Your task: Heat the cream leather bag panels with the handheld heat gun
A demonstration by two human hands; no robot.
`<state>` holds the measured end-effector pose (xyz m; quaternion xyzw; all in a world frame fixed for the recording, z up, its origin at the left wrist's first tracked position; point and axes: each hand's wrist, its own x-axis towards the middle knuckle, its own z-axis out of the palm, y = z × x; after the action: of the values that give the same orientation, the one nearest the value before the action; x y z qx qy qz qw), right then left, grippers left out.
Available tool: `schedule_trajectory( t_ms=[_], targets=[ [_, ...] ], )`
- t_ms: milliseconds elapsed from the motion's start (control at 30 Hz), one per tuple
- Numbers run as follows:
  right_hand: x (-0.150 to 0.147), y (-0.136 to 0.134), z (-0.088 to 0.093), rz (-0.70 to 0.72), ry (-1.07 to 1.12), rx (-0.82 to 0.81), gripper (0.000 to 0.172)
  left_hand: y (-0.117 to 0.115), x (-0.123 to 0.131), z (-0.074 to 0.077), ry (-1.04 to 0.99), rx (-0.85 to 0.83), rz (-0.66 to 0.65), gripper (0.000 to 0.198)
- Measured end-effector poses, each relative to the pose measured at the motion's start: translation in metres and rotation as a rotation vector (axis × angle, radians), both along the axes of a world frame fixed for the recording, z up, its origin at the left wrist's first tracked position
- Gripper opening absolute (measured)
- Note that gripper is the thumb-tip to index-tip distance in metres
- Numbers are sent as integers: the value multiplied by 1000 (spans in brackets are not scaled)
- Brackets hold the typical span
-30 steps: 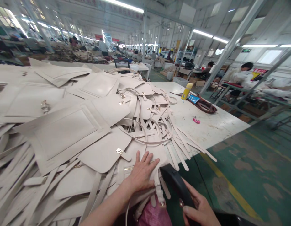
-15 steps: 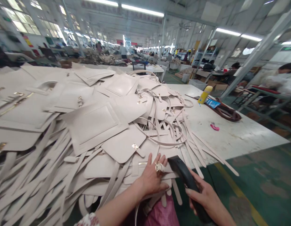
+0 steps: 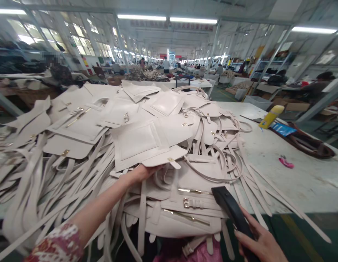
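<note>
My right hand [image 3: 258, 236] is wrapped around the handle of a black handheld tool [image 3: 234, 209] with a blunt angled head. The head sits at the right end of a beige bag piece [image 3: 169, 222] with gold zips and a buckled strap [image 3: 193, 203], close to the table's front edge. Farther in, my left hand [image 3: 148, 171] reaches under a beige flap [image 3: 163, 154] that has a gold clasp. That flap covers its fingers, so their grip is hidden. Around both hands lies a heap of beige bag pieces [image 3: 136, 140] with long straps [image 3: 67, 203].
On the white table [image 3: 267, 174], at the right, are a yellow bottle [image 3: 271, 116], a blue packet [image 3: 283, 128], a brown coil [image 3: 313, 145] and a small pink tool [image 3: 286, 162]. Straps hang over the front edge. People sit at other tables behind.
My left hand has left the front bag piece and gone farther in, under the flap. The front piece's zips and buckle now show. The view has swung left; my right hand still holds the tool.
</note>
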<state>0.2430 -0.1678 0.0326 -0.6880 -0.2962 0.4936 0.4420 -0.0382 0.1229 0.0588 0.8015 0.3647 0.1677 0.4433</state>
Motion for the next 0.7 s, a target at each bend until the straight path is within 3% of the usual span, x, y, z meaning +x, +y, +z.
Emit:
schedule_trajectory(
  t_ms=[133,233,367,533,700],
  targets=[
    [1,0,13,48,-39,-38,86,20,-4,3,-64,-188,11,60],
    [-12,10,34,167,7,-31,79,19,-3,-7,-43,-145,34,52],
    [-50,46,55,391,100,2,69,18,0,-12,-38,-107,57,47],
    [-87,85,53,503,172,25,74,23,1,2,-2,-236,35,56],
    [-75,71,42,428,107,74,76,9,-4,18,78,-500,53,71]
  ],
)
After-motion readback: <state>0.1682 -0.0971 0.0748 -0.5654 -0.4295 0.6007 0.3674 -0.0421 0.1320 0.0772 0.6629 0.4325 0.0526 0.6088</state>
